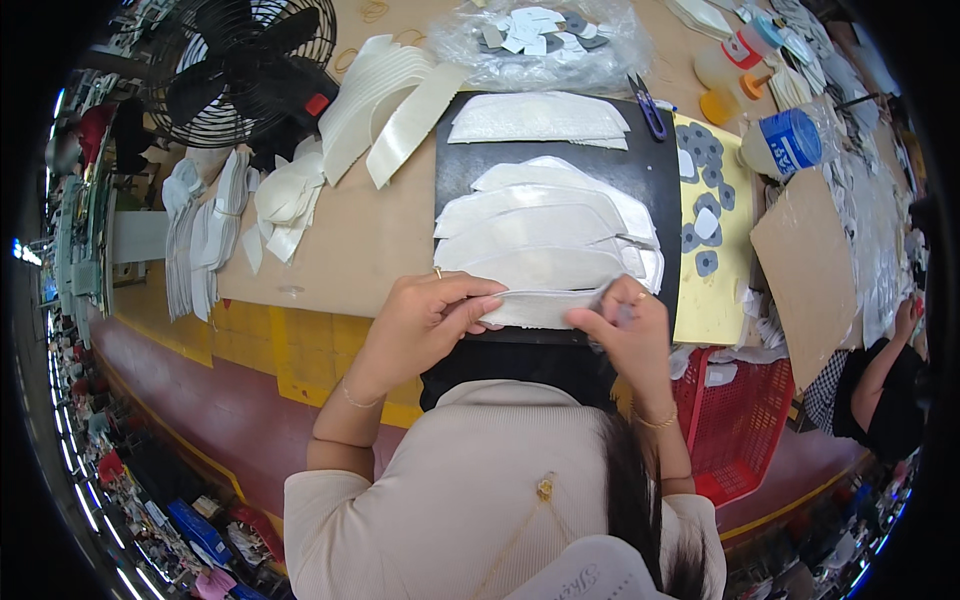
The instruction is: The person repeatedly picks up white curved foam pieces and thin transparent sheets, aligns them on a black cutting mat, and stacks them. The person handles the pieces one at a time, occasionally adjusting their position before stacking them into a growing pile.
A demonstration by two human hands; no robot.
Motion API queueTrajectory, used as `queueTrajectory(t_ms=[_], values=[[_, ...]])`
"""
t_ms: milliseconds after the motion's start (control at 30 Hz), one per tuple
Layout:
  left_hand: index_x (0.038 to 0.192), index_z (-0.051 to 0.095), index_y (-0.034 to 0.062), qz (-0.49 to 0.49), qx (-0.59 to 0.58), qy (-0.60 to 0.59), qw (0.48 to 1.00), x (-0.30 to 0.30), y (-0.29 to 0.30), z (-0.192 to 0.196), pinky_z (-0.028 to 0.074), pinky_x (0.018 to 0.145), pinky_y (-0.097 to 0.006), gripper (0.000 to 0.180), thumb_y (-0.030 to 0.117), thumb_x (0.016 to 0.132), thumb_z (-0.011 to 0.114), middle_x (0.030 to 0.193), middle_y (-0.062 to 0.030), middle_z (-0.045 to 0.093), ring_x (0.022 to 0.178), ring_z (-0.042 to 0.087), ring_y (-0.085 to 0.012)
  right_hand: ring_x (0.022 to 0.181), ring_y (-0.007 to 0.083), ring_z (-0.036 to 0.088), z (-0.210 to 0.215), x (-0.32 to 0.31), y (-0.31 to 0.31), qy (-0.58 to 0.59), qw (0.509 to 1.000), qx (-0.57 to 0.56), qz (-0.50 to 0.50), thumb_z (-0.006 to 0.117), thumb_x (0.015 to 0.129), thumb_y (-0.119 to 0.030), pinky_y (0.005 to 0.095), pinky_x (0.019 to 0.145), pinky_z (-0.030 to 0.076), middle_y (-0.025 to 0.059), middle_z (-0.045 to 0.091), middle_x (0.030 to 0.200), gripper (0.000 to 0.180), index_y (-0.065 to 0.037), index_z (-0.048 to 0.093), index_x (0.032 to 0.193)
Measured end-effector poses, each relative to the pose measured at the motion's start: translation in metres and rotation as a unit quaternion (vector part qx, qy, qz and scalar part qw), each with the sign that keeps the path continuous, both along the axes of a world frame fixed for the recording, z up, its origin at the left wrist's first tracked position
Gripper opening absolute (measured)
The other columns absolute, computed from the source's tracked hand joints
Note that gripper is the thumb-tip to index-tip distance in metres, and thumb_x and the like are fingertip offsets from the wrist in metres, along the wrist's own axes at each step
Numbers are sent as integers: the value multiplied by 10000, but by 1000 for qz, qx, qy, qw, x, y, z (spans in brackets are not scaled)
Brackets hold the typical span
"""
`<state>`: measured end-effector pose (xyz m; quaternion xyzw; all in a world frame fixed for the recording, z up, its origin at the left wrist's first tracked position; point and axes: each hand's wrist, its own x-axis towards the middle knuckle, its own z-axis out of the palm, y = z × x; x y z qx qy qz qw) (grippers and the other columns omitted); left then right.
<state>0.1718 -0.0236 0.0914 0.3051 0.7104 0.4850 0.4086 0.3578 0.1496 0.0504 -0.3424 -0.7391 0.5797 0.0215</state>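
Far left of the frame, a black electric fan (pixel 245 65) sits at the upper corner with stacks of cream curved cut pieces (pixel 385 100) fanned out beside it, none of that in play. Moving in, your left hand (pixel 425 318) is closed in a pinch, thumb and fingers clamped on the left end of the white curved fabric piece (pixel 545 307), which lies at the near edge of the black rectangular work mat (pixel 655 180), lower centre of the frame. Above it more white curved pieces (pixel 545 230) overlap in a row up the mat. Your right hand (pixel 625 325) pinches the piece's right end, fingertips tight together; whether there's anything small between them, I can't tell. You look to be mid-way through pressing or folding that front edge, so next calls for steady tension between both pinches and an even run along the edge. Off right, a yellow sheet with grey oval patches (pixel 712 215) waits.
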Motion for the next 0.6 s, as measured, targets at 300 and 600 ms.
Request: queueTrajectory(t_ms=[300,600], values=[[1083,639,-101,72,123,-92,986,-47,49,-8,594,654,-246,215,54,934,628,951,-151,677,793,721,-238,955,295,683,43,50,79,372,877,-78,-293,567,948,-46,373,683,633,205,643,1069,172,-76,451,1073],[1132,625,-59,160,8,18,987,-127,97,-63,573,653,-264,336,130,870,717,902,-102,640,747,700,-201,933,257,651,54,99,121,436,777,104,-441,559,984,-150,386,739,587,99,612,957,260,-53,469,1208]])
